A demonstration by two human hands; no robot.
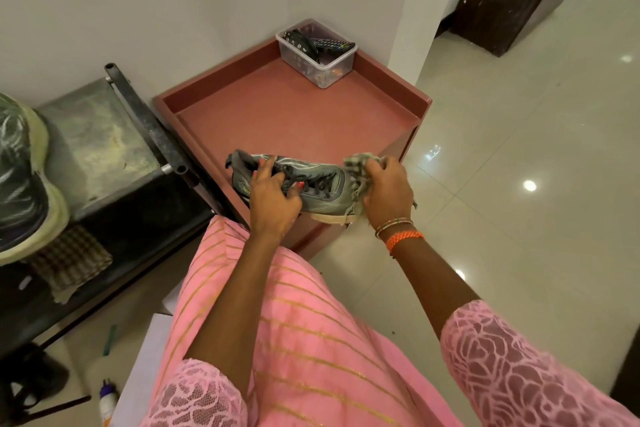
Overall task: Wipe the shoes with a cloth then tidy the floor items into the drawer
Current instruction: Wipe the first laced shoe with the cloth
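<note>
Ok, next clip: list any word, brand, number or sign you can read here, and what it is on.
No text can be read.
Grey shoe, gripped by the left hand: a yellowish side mark, too blurred to read.
Remote control in the clear plastic box: buttons too small to read.
White bottle on the floor: no label legible.
Checked cloth in the right hand: pattern only.

Grey shoe and checked cloth

The grey laced shoe [311, 184] lies on its side, toe right; crumpled cloth [356, 170] covers the toe.

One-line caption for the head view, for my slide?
Left hand steadies a grey shoe while the right hand wipes its toe with a checked cloth.
</note>
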